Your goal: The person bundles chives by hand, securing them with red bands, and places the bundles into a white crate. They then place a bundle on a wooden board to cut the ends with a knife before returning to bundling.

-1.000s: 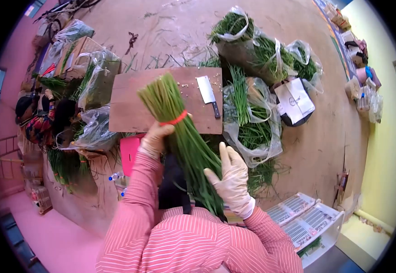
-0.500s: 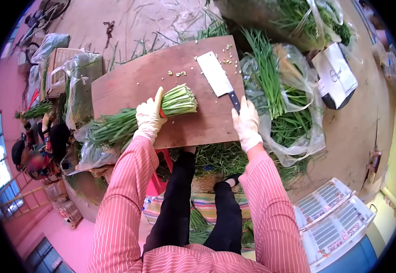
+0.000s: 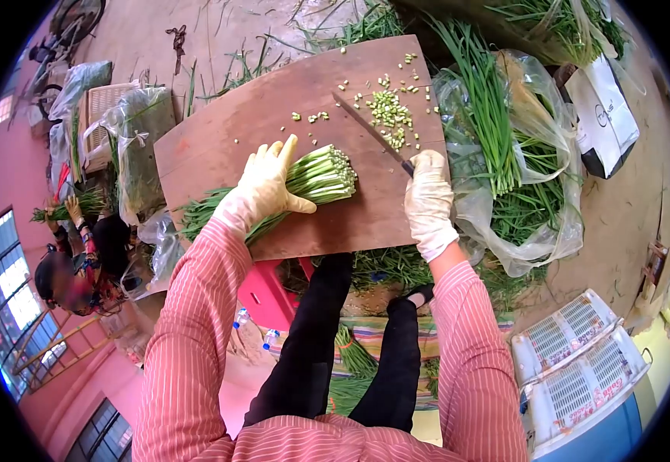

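Observation:
A bunch of garlic chives lies on the brown wooden board, its pale cut ends pointing right. My gloved left hand presses over the bunch, fingers on the far side and thumb on the near side. Gloved as well, my right hand is closed round the dark handle of a cleaver. The blade stands on edge, right of the bunch and apart from it. Short cut stem pieces are heaped just beyond the blade, with others scattered about the board.
Plastic bags of long green chives stand right of the board, near a white paper bag. White crates are at lower right. A pink stool sits under the board. At left, another person's hands hold greens.
The cleaver has turned from lying flat to standing on edge. More cut pieces are heaped beyond it. My left hand has shifted over the bunch, and the red band is out of sight.

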`<state>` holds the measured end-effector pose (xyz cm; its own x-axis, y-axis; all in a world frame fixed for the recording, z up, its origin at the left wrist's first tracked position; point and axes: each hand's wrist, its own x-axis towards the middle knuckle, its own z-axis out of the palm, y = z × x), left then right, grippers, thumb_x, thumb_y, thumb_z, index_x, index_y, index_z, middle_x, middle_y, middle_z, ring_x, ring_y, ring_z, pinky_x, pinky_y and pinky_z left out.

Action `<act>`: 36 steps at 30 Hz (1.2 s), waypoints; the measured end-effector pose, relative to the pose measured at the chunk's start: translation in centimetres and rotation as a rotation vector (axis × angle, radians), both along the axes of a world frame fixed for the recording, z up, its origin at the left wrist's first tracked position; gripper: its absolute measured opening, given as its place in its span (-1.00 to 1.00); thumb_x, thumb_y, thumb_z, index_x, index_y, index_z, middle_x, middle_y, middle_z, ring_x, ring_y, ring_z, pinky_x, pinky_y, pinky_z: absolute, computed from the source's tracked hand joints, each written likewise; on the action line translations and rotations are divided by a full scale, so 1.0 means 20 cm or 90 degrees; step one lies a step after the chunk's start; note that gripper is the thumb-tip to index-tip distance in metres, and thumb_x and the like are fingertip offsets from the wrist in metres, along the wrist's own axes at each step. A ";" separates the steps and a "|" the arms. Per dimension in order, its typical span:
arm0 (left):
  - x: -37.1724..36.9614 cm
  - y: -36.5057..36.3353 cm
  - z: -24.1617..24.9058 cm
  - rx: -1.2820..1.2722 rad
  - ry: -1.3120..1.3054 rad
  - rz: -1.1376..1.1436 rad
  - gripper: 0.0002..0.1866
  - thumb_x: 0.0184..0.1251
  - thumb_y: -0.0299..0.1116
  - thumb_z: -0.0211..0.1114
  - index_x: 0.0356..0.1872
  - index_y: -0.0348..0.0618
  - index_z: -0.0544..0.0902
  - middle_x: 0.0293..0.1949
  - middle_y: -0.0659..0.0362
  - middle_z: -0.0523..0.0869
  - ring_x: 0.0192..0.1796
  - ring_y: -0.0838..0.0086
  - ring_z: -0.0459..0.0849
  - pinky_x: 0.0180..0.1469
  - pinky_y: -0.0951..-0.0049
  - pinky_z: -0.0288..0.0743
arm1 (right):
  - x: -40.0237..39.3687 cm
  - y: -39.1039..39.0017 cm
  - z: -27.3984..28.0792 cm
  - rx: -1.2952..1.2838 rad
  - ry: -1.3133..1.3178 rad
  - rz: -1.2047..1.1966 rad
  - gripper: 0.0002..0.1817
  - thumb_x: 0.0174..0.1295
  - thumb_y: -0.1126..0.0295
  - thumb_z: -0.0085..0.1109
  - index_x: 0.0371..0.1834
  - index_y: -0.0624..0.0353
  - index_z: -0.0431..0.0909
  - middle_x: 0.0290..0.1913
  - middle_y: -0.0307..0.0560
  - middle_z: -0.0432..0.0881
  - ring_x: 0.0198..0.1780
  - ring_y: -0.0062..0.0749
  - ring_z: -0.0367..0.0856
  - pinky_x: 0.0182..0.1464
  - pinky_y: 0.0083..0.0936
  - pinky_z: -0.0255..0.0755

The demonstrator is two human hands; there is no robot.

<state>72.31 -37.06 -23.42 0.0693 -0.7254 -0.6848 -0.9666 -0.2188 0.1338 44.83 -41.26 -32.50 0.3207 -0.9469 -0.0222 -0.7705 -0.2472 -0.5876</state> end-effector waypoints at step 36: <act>-0.13 -0.03 -0.31 -0.096 0.115 0.011 0.46 -0.39 0.03 0.75 0.55 -0.35 -0.01 0.31 -0.20 0.44 0.35 -0.02 0.44 0.37 0.21 0.34 | 0.09 0.60 0.27 0.535 -0.238 -0.256 -0.54 0.44 0.02 0.14 -0.05 0.29 0.66 -0.46 0.09 0.72 -0.46 -0.13 0.71 -0.37 -0.30 0.53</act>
<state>69.73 -37.65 -29.56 -0.0318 -0.8206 -0.5706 -0.9203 -0.1987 0.3370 46.55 -29.26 -27.12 0.1034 -0.7102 -0.6964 -0.4366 0.5967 -0.6733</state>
